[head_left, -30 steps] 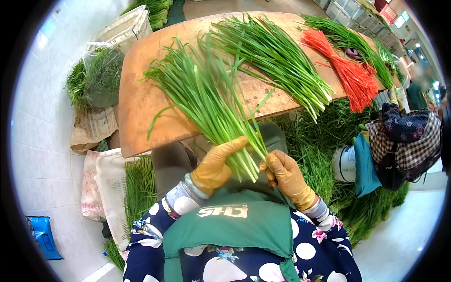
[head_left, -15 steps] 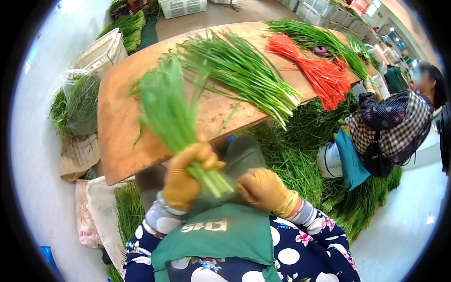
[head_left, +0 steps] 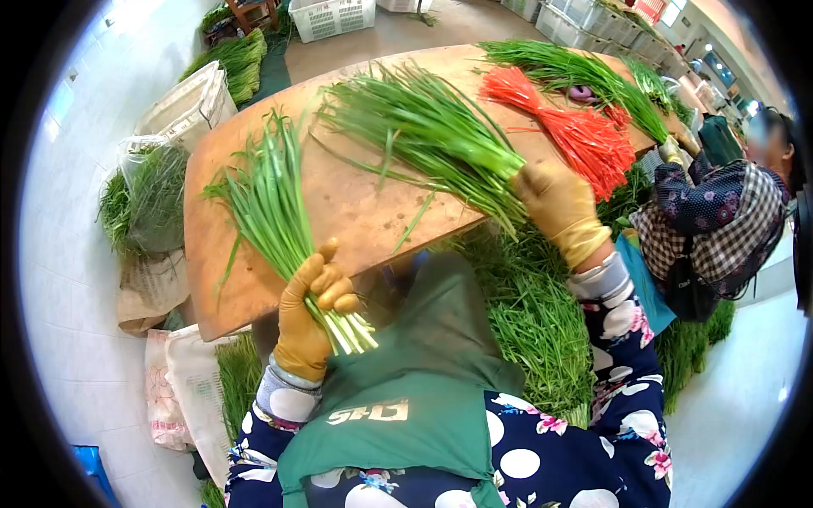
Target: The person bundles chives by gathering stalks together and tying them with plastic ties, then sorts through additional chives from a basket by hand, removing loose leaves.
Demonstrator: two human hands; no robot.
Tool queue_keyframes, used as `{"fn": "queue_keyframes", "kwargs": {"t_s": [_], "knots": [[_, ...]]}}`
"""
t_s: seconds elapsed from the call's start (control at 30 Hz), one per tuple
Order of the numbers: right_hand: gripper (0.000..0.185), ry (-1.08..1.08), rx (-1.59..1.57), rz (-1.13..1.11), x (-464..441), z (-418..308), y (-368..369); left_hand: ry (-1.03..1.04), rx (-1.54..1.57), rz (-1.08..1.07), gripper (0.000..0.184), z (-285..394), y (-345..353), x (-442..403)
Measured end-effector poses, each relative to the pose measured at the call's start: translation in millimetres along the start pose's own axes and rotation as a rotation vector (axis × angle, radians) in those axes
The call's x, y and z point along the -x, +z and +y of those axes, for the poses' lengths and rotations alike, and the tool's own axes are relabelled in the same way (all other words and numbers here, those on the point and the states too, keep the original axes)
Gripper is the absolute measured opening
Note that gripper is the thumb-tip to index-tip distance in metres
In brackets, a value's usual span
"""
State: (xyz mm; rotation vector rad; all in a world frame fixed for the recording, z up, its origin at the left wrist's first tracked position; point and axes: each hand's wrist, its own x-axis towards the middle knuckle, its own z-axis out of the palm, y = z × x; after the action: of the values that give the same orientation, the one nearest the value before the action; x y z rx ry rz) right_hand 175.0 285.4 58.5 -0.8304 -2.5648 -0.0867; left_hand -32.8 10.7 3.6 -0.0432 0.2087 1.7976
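My left hand (head_left: 312,313), in a yellow glove, is wrapped round a bunch of garlic chives (head_left: 278,207) near its pale stem ends. The leaves of that bunch reach up over the left part of the wooden table (head_left: 229,279). At the table's front edge my right hand (head_left: 555,203), also gloved, grips the stem ends of garlic chives in a bigger pile (head_left: 423,127). Some of the leaves there are blurred. How many stems the right hand holds is hidden. Beyond it lies a bundle of red plastic strips (head_left: 584,144).
More garlic chives (head_left: 550,63) lie along the table's far side, beside a purple ring-shaped thing (head_left: 581,93). Cut greens (head_left: 542,313) heap up below the front edge. A person in a checked garment (head_left: 711,229) works at the right. White crates (head_left: 334,17) stand behind.
My right hand has moved from near my lap, right and up to the pile, and closed on stems there. The left hand's bunch has shifted slightly down and left.
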Motion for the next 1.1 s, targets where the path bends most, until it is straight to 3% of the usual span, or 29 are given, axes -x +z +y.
{"fn": "queue_keyframes", "kwargs": {"t_s": [0.1,0.17,0.23,0.37,0.4,0.5,0.7,0.9,0.97,1.03,1.1], "knots": [[0.029,0.037,-0.374,0.140,0,-5,-23,0.063,-0.058,-0.042,0.028,-1,6,6],[0.030,0.404,-1.125,-0.143,23,-29,-26,0.073,-0.155,0.072,0.022,-10,5,9],[0.029,0.502,-1.348,-0.533,47,-57,-28,-0.007,-0.324,0.238,0.023,-24,3,11],[0.023,0.567,-1.566,-0.647,100,-110,2,-0.116,-0.402,0.262,0.024,-43,-17,4],[0.020,0.580,-1.514,-0.706,105,-115,4,-0.112,-0.398,0.246,0.026,-46,-17,3],[0.016,0.145,-1.120,-0.470,118,-124,14,-0.111,-0.391,0.183,0.028,-48,-13,1],[0.018,0.071,-0.967,-0.522,112,-128,14,-0.135,-0.418,0.206,0.032,-49,-14,-3],[0.023,0.143,-0.982,-0.287,101,-139,30,-0.159,-0.490,0.248,0.030,-50,-13,-3],[0.023,0.112,-1.067,-0.479,106,-136,27,-0.140,-0.490,0.256,0.030,-49,-8,-3],[0.022,-0.046,-1.006,-0.418,113,-132,20,-0.104,-0.433,0.241,0.029,-40,11,5],[0.021,-0.144,-0.945,-0.436,113,-121,11,0.062,-0.366,0.045,0.023,-16,15,12]]}}
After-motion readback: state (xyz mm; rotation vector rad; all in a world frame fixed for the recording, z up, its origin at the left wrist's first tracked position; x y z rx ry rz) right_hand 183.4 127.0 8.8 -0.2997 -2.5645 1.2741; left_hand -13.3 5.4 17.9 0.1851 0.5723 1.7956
